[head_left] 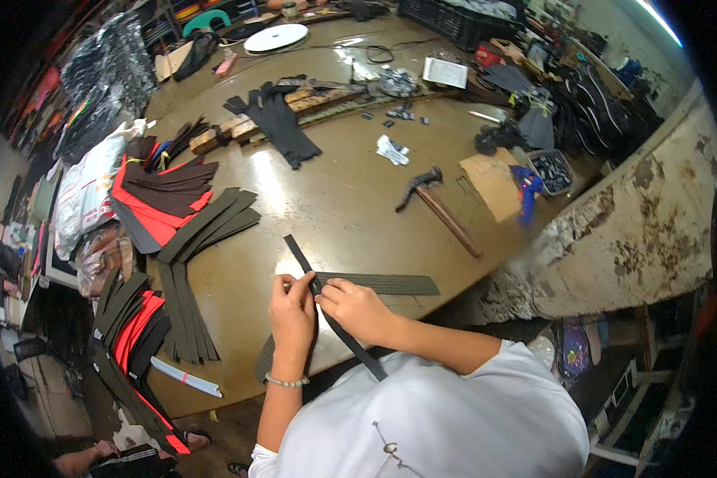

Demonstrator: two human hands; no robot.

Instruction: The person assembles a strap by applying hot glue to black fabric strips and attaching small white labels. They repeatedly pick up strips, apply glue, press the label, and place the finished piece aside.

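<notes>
A narrow black strap (pixel 349 341) runs slantwise from the tabletop down to my white shirt. My left hand (pixel 292 312) pinches it near its middle, thumb and fingertips together. My right hand (pixel 360 309) grips the same strap just beside, its fingers nearly touching the left ones. Whatever small part sits between the fingertips is hidden. Underneath lies a bundle of dark olive strips (pixel 386 283), reaching out to the right and showing again below my left wrist. To the right of my hands rests a hammer (pixel 450 223) with a wooden handle and dark head.
Folded olive strips (pixel 185 275) and brown and red strips (pixel 167 191) lie at the left. Farther back are a wooden plank (pixel 315 99), black cloth pieces (pixel 279 123) and a white disc (pixel 276 38). Cardboard (pixel 492 183), blue-handled pliers (pixel 527 191) and a tub of small parts (pixel 551 171) sit right.
</notes>
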